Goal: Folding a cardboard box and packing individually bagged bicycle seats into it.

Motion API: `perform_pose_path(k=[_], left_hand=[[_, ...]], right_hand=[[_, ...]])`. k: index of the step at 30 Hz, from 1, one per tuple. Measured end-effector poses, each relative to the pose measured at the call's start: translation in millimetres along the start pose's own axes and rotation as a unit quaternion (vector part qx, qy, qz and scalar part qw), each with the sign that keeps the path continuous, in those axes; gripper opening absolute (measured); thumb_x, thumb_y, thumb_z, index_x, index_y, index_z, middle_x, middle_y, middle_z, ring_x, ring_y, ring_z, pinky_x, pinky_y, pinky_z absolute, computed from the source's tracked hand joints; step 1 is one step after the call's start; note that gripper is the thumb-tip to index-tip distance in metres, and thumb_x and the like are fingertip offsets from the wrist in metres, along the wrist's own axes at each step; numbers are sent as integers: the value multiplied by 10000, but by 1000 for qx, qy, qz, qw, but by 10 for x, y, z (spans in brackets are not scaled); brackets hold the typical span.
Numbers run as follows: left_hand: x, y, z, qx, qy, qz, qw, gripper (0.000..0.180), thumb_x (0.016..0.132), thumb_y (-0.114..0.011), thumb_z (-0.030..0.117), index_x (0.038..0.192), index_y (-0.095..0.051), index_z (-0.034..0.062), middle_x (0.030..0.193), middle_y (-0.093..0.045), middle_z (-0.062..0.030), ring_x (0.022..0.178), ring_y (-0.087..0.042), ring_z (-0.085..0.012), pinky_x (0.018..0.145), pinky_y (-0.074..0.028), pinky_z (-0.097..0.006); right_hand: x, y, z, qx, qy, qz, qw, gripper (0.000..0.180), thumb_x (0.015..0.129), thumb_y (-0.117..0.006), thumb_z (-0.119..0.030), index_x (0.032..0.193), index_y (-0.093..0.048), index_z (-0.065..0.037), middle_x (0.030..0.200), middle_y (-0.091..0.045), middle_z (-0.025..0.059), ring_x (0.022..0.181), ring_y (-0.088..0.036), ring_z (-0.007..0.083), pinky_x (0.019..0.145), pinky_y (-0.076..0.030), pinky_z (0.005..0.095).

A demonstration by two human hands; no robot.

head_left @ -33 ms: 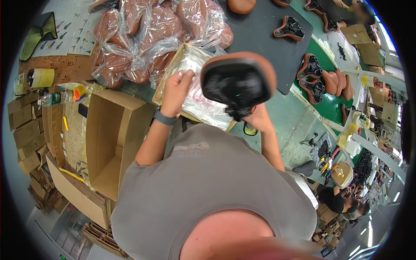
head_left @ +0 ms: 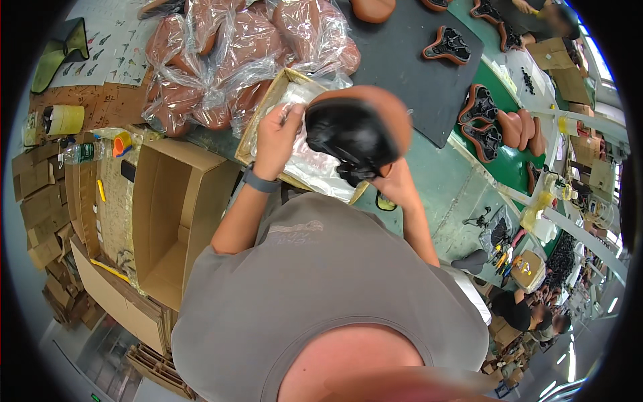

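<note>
My right hand (head_left: 400, 185) grips a brown bicycle saddle (head_left: 395, 114) at its narrow end. Its black underside faces me, slightly blurred by motion. My left hand (head_left: 276, 142), with a dark band on the wrist, is closed beside the saddle's left edge. Thumb and fingers are pinched together; what they hold, if anything, is too small to make out. Under both hands lies a shallow cardboard box (head_left: 249, 139) filled with clear plastic bags (head_left: 315, 166), partly hidden by the saddle.
Saddles wrapped in clear plastic (head_left: 234, 53) are heaped behind the box. A tall open carton (head_left: 175, 221) stands at my left. More saddles (head_left: 447, 45) lie on a black mat (head_left: 429, 94) and the green table at right. Other people (head_left: 519, 311) work farther right.
The saddle has shifted left and turned slightly toward my left hand. My left hand has moved a little to the right, nearer the saddle's edge.
</note>
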State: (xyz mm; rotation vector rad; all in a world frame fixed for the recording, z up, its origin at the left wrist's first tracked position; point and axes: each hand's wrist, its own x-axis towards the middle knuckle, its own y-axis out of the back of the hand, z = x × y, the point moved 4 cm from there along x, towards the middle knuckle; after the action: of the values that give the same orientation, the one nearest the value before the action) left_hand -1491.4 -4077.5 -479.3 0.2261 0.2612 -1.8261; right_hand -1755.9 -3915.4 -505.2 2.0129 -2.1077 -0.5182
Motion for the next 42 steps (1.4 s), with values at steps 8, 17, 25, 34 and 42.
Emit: perform_pose_path(k=[8,17,25,34,42], left_hand=[[-148,-526,666,178,-303,-198,915,157,1020,-768,111,1142,-835,39,867,-711,-127,678,-633,-276,632,-515,-357],[451,-594,1063,230,-390,-216,865,225,984,-749,47,1199,-805,84,858,-705,-89,714,-701,-296,636,-560,-420],[1075,-67,1278,147,-283,-118,940,277,989,-719,-13,1239,-796,77,922,-732,-117,767,-703,-265,668,-538,-359],[1432,1523,-784,159,-49,282,945,208,1147,-649,134,1252,-714,-33,1014,-685,-12,901,-602,-108,815,-530,-299],[1085,1373,-1129,330,19,132,935,304,1112,-690,224,1233,-723,-52,1065,-782,-191,937,-741,-310,842,-566,-398]], right_hand=[[317,-25,-333,-164,-126,120,971,1148,811,-904,-29,1768,-276,-114,1381,-758,187,1201,-748,439,979,-610,498],[1489,-33,-374,-116,-89,123,982,1099,815,-843,53,1750,-277,-55,1514,-633,248,1249,-715,448,938,-623,474],[2569,-252,-259,450,-199,68,868,697,932,-875,-69,1530,-524,9,1212,-719,106,918,-724,190,863,-633,399],[4723,971,1534,64,-98,347,931,688,992,-846,-276,1530,-592,70,1441,-701,246,1298,-694,325,1131,-528,422],[5788,1098,3098,309,-281,224,880,862,953,-884,-433,1551,-503,57,1454,-681,228,1268,-710,398,1060,-573,598]])
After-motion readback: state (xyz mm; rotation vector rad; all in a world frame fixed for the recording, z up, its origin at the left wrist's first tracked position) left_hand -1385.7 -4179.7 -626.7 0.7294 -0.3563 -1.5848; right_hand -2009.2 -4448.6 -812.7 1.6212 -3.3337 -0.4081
